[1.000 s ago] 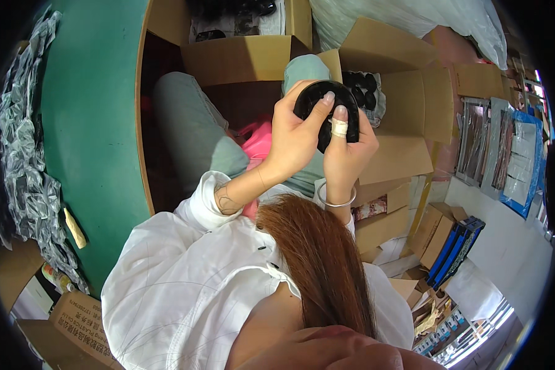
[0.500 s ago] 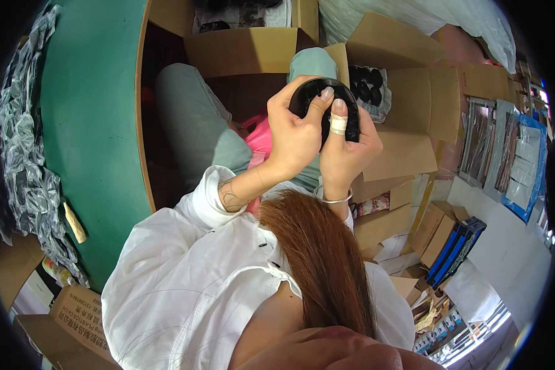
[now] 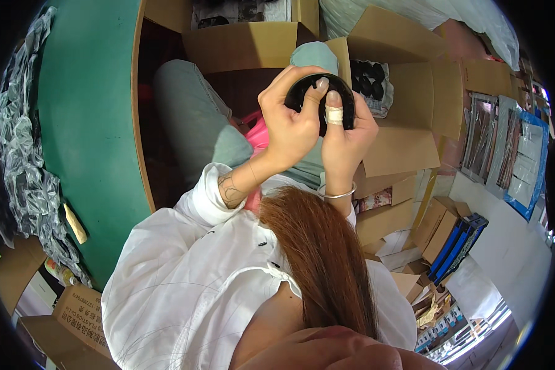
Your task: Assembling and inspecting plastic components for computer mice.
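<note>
**Black disc lifted and turned between both hands**

Since a second ago the black disc (image 3: 320,102) has risen slightly and sits farther right, above the lap. The left hand (image 3: 290,126) clasps its left edge, thumb on the rim; the right hand (image 3: 346,132), one finger bandaged, grips the right edge. An open box (image 3: 388,55) of similar discs stands just behind, so the handling is likely continuing.

Black round part (image 3: 320,98) (green table (image 3: 86,123))

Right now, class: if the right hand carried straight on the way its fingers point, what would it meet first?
Probably the open cardboard box of small black parts beyond the black round part that the right hand grips; depth is unclear.
</note>
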Demonstrator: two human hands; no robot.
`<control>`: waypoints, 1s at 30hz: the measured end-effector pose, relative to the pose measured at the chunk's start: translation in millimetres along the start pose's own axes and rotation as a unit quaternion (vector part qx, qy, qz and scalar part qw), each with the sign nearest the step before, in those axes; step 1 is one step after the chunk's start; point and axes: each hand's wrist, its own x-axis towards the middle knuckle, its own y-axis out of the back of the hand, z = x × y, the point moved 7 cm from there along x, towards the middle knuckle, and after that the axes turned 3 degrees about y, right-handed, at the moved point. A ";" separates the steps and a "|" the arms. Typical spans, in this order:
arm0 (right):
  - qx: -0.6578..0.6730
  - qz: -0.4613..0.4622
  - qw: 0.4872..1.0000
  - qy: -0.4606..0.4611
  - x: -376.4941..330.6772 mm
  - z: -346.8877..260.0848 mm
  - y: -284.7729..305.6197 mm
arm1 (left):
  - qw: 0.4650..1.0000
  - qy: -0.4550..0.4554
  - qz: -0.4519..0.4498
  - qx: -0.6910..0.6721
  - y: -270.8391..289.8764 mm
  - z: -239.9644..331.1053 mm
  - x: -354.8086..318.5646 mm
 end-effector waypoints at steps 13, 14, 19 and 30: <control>-0.062 0.058 0.996 0.021 -2.0 -2.6 13.9 | 0.996 0.080 -0.025 -0.038 -9.6 4.6 -5.7; -0.061 0.062 0.996 0.020 -1.4 -2.2 15.6 | 0.995 0.086 -0.040 -0.038 -11.1 4.1 -5.5; -0.065 0.077 0.995 0.016 0.7 -2.0 20.9 | 0.990 0.101 -0.089 -0.037 -15.3 1.7 -4.6; -0.121 -0.006 0.990 0.073 7.4 -10.1 10.6 | 0.998 0.046 -0.034 0.004 0.6 3.3 8.7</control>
